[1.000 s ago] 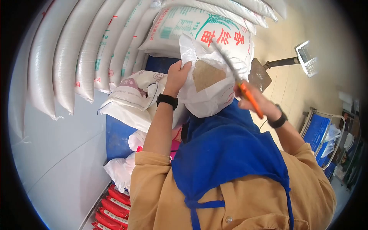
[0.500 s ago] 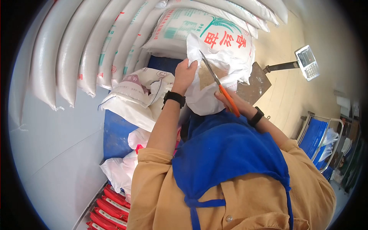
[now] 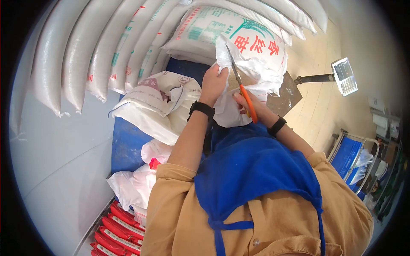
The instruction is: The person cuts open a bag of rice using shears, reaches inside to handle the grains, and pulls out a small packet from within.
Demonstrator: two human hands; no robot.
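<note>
In the head view my left hand [image 3: 214, 83] is closed on the rim of an open white woven sack [image 3: 226, 110] in front of my apron. Pale grain [image 3: 232, 85] shows inside its mouth. My right hand [image 3: 261, 112] is wrapped round the orange handles of a pair of scissors [image 3: 246, 100]. Their long blades point up and away, just right of my left hand, overlapping the raised flap of sack cloth. Behind leans a full sack [image 3: 213, 30] printed in red and green.
Stacked full sacks [image 3: 77, 55] line the left and back. A rumpled opened bag [image 3: 149, 106] lies left on a blue surface [image 3: 128, 147], with red packets [image 3: 121, 228] below. Right of the sack are a metal platform [image 3: 286, 96], a scale display [image 3: 344, 77] and a cart [image 3: 348, 160].
Both hands appear slightly shifted right in the view, along with the surroundings. The scissors have turned more upright, and their blades sit closer to the flap's edge.
</note>
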